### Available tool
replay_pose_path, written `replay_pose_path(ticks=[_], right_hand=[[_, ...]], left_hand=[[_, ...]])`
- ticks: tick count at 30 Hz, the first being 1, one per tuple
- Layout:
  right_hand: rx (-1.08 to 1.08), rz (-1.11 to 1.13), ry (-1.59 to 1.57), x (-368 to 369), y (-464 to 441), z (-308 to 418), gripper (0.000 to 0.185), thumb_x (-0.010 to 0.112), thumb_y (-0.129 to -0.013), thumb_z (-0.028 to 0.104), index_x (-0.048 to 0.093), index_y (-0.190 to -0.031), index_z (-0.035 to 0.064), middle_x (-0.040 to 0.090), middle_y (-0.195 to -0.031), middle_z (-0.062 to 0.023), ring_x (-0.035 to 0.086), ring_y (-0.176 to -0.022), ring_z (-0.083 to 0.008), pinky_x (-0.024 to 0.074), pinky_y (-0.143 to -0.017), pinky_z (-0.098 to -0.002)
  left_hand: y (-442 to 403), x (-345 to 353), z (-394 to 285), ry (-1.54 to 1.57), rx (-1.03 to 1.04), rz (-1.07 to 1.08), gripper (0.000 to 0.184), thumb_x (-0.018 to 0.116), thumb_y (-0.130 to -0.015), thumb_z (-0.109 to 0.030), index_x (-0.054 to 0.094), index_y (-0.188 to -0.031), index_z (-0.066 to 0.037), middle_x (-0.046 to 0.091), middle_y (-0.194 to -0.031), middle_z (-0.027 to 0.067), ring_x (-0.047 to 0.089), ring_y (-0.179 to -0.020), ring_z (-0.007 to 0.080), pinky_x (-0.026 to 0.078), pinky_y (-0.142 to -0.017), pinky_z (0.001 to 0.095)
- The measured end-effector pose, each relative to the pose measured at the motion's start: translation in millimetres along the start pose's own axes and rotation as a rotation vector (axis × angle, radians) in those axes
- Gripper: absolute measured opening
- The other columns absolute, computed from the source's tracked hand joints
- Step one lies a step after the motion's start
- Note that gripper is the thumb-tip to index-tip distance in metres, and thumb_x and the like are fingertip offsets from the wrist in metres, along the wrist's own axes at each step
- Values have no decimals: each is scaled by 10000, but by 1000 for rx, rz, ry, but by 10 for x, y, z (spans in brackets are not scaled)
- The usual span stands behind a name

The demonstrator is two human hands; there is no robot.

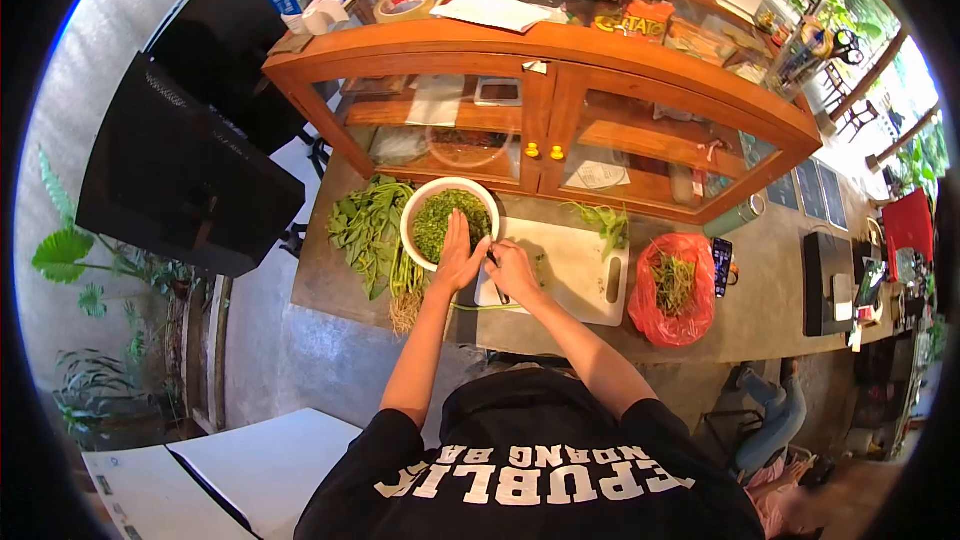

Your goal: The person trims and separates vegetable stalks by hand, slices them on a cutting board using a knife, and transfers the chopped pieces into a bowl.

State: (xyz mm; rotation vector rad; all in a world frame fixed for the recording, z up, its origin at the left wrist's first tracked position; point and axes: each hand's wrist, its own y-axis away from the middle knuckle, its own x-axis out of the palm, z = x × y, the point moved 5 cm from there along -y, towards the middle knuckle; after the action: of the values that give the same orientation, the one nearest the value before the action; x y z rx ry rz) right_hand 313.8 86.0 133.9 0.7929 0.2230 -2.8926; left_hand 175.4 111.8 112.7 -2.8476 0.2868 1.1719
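My left hand [457, 255] is laid out flat with straight fingers over a white bowl [406, 230]. Finely chopped greens [436, 218] fill the bowl, and my fingers reach onto them. Just right of the bowl's rim, my right hand [514, 272] is closed on what looks like a knife [491, 258], mostly hidden by the hand. Below it lies a white cutting board [575, 285] with a few green scraps and a long stem. A leafy sprig [605, 224] rests at the board's upper right. Bunches of leafy greens [365, 230] with roots lie left of the bowl.
A red plastic bag [690, 315] holding stems sits right of the board, beside a phone [721, 265]. Behind the counter [760, 320] stands a wooden glass-door cabinet [545, 90]. Black speakers [190, 170] stand at left. Another person's leg [775, 420] shows at lower right.
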Motion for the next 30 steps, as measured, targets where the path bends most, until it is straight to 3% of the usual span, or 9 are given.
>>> replay_pose_path(ticks=[7,10,12,13,16,20,23,25,30], right_hand=[[200,33,-89,73,-94,-267,383,704,-774,161,695,-1139,47,707,-968,-182,688,-886,-310,530,-812,-369],[265,73,-111,129,-120,-358,400,711,-796,191,690,-1170,51,715,-1032,-190,701,-932,-263,530,-843,-349],[264,73,-101,126,-121,-358,403,717,-798,194,688,-1170,41,717,-1027,-186,702,-929,-257,532,-839,-346],[265,72,-95,118,-119,-354,408,722,-799,196,685,-1170,31,719,-1022,-183,703,-926,-251,533,-835,-344],[255,64,-145,139,-135,-389,417,714,-786,239,694,-1157,50,718,-1050,-163,701,-942,-275,534,-873,-367],[281,66,-176,126,-122,-434,398,722,-797,231,697,-1138,26,715,-1066,-164,702,-942,-258,528,-882,-351],[320,87,-319,168,-141,-487,412,719,-836,201,659,-1181,-15,722,-1017,-163,710,-867,-234,560,-779,-344],[614,177,-737,182,-89,-414,449,699,-886,179,596,-1278,-16,696,-915,-82,683,-740,-153,528,-556,-285],[672,134,-805,74,-63,-294,449,682,-901,163,569,-1284,-41,676,-853,-70,603,-604,-116,518,-525,-299]], left_hand=[[64,-38,249,-109,6,-100,698,408,-1001,-469,320,-1469,40,216,-1574,220,105,-1482,363,155,-1191,466],[26,-133,224,-140,120,-304,411,479,-990,-186,504,-1332,40,475,-1400,260,350,-1383,402,332,-1108,465],[10,-191,233,-94,87,-367,425,553,-838,64,585,-1257,-2,579,-1267,252,511,-1242,395,441,-1016,429],[25,-237,167,-71,149,-483,481,558,-724,166,640,-1165,-8,649,-1059,236,620,-996,396,501,-872,420],[14,-285,147,-79,139,-482,396,575,-732,141,659,-1095,6,633,-907,227,605,-827,371,495,-796,437],[-29,-312,100,-97,179,-515,362,604,-710,125,666,-1045,3,618,-891,189,569,-794,343,485,-770,430],[12,-314,-62,-155,267,-454,418,632,-689,106,674,-1080,-34,617,-1056,152,568,-948,330,470,-829,421],[70,-249,-192,-249,378,-332,512,648,-669,93,668,-1151,-78,568,-1218,121,527,-1081,330,438,-901,433],[132,-137,-139,-291,336,-311,599,651,-659,89,628,-1233,-81,544,-1286,131,515,-1137,347,409,-966,462]])
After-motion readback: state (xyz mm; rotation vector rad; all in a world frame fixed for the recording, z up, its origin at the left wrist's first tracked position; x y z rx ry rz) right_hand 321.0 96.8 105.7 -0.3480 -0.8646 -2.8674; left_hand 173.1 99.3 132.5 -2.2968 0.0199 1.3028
